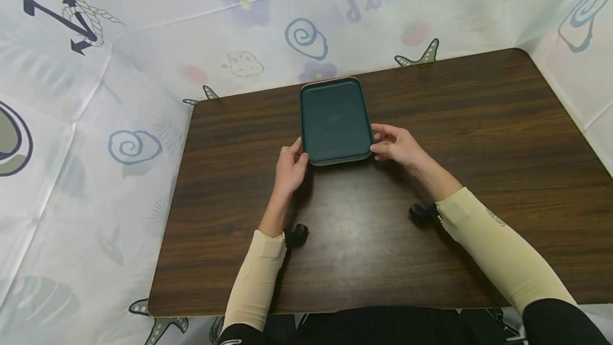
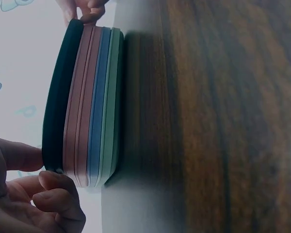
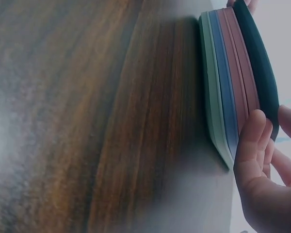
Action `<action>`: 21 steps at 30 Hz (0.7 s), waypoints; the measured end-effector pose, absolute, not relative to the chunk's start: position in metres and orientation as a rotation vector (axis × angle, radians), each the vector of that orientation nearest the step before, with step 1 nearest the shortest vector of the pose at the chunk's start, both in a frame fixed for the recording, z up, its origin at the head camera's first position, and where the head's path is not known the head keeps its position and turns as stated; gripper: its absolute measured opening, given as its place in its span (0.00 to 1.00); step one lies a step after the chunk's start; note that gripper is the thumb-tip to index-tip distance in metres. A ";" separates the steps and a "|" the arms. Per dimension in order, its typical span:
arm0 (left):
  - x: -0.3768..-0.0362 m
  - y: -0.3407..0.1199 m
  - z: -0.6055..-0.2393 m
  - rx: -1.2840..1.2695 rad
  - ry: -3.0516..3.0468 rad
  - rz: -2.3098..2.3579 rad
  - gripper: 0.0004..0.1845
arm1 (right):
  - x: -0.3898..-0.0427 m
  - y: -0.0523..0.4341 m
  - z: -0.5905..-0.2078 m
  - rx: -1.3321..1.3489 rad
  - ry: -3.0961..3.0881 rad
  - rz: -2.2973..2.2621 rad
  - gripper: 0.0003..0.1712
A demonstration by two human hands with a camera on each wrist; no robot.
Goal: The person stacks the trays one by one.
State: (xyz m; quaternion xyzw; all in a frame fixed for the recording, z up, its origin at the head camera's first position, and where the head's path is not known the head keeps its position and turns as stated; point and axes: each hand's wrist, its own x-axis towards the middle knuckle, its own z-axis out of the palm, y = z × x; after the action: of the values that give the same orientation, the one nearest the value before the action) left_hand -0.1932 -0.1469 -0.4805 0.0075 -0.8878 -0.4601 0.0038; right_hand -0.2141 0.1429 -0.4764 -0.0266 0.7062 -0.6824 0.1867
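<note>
Near the desk's [image 1: 364, 238] far edge sits a stack of trays [image 1: 335, 121], whose near corners the left hand [image 1: 289, 166] and right hand [image 1: 395, 145] pinch, apparently separating the dark top tray [image 2: 56, 107], which needs a level lift.
</note>
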 end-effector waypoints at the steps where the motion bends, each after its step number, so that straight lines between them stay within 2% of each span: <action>1: -0.194 -0.147 -0.480 0.025 -2.782 -1.444 0.29 | -0.215 0.143 -0.476 -0.070 1.990 -1.921 0.37; 21: -0.200 -0.144 -0.481 0.016 -2.855 -1.308 0.28 | -0.226 0.140 -0.478 -0.036 2.006 -1.928 0.37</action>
State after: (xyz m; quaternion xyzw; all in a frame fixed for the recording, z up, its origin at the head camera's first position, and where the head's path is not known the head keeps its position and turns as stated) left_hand -0.2002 -0.1445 -0.4814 0.0049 -0.9091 -0.4165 0.0006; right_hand -0.2257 0.1401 -0.4779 -0.0126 0.7094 -0.6817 0.1785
